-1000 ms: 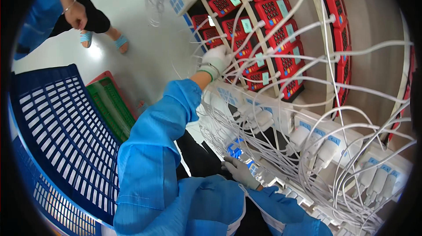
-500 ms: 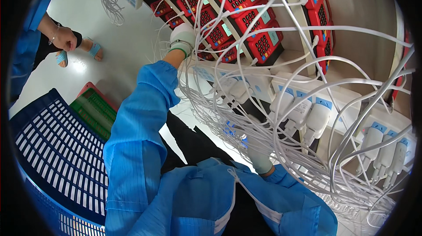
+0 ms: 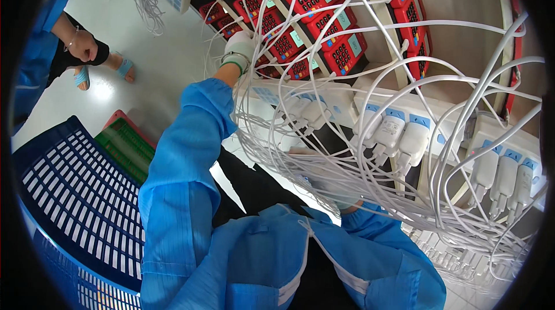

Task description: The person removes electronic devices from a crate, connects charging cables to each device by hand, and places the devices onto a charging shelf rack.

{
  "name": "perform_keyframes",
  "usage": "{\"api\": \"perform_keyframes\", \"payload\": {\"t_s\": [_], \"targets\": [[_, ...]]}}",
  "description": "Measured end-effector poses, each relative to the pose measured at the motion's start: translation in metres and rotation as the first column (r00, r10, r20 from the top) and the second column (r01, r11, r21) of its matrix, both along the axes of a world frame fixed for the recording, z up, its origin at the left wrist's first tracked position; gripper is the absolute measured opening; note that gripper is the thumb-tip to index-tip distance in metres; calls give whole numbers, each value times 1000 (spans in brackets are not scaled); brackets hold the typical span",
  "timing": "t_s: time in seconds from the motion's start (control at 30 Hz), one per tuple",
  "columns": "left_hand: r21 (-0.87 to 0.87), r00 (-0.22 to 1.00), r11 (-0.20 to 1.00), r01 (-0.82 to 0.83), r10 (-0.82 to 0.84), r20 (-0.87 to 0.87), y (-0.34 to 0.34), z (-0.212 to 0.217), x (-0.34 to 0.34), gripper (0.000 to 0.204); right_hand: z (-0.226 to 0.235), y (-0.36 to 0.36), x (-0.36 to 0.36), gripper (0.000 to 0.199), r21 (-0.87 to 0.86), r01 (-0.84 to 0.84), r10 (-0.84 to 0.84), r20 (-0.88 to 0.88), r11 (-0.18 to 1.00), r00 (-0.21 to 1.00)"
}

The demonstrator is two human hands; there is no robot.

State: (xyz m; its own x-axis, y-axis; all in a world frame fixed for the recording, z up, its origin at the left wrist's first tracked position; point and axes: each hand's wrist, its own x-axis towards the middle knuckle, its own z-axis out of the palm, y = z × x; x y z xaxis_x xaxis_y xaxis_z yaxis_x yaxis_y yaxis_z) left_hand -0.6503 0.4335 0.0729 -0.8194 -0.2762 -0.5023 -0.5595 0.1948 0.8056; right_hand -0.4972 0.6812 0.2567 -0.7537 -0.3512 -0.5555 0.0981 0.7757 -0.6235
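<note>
My left hand [image 3: 238, 50], in a white glove with bands at the wrist, reaches to the near left end of a rack of red handheld keypad terminals [image 3: 344, 54]. White cables hang around it, and its fingers are hidden from me. My right hand [image 3: 347, 197], also in a pale glove, is low under a thick bundle of thin white cables [image 3: 277, 157]. The strands cover most of it, so I cannot see what its fingers do. White charger plugs [image 3: 414, 139] sit in white power strips [image 3: 341, 99] above that bundle.
A blue slatted plastic basket [image 3: 75, 194] stands at my left, beside a green crate [image 3: 125, 147]. Another person's hand [image 3: 84, 46] and blue sleeve show at the upper left. Loose white cables [image 3: 462, 73] loop across the rack's right side. More plugs [image 3: 503, 180] stand at far right.
My right hand has shifted slightly beneath the cable bundle, and a blue glow there is gone. The looping cables at the right have moved. My left hand stays at almost the same place.
</note>
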Motion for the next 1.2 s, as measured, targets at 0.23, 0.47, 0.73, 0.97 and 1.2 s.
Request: {"api": "perform_keyframes", "payload": {"t_s": [0.23, 0.47, 0.73, 0.97, 1.2], "targets": [[170, 994, 981, -97, 87, 64, 1, -10, -11, 38, -33, 0, 3, 31, 14, -94, 94, -67, 996, 993], [429, 984, 902, 58, 19, -175, -27, -38, 36, 29, -24, 16, 11, 31, -9, -140, 139, -85, 990, 987], [185, 918, 909, 373, -390, 65, -75, -45, 133, 25, -11, 9, 31, 30, -47, -100, 104, 88, 994, 991], [32, 993, 996, 80, -83, 79, -64, -47, 160, 23, -12, -26, 65, 29, -77, 186, -94, 641, 980, 762], [286, 991, 958, 39, -74, 112, -64, 29, 172, 27, -36, -78, 65, 31, -319, -2, 51, 145, 948, 988]]}}
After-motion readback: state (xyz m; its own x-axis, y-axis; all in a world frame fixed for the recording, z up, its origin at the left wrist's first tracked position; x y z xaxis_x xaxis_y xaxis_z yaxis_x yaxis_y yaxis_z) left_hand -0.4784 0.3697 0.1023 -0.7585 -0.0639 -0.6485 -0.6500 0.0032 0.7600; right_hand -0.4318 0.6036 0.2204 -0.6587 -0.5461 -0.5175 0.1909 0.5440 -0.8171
